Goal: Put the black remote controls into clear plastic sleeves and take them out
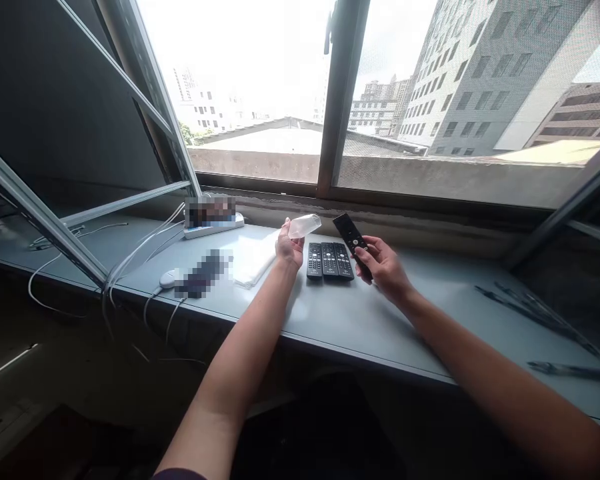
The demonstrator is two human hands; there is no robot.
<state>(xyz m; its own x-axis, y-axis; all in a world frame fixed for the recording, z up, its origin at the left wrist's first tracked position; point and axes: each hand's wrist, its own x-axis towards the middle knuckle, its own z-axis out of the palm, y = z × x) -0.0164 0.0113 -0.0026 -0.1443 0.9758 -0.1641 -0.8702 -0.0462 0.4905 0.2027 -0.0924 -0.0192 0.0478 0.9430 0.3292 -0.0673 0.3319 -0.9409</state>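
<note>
My left hand [290, 249] is closed on a translucent white plastic sleeve [305, 227], which points up and to the right. In my right hand [384, 268] is a black remote control [350, 235], tilted, its buttons facing me and my thumb near the round white button. Between the two hands, several black remotes [330, 261] lie side by side on the grey shelf top [360, 313]. Beside my left wrist is a stack of thin white sleeves [255, 261], partly covered by the hand and forearm.
A white power strip [214, 225] with a blurred item stands at the back left. White cables [130, 257] hang over the front edge near a round white charger [169, 279] and a blurred dark object [203, 273]. Metal rack posts [40, 213] rise on the left; a window [325, 100] is behind.
</note>
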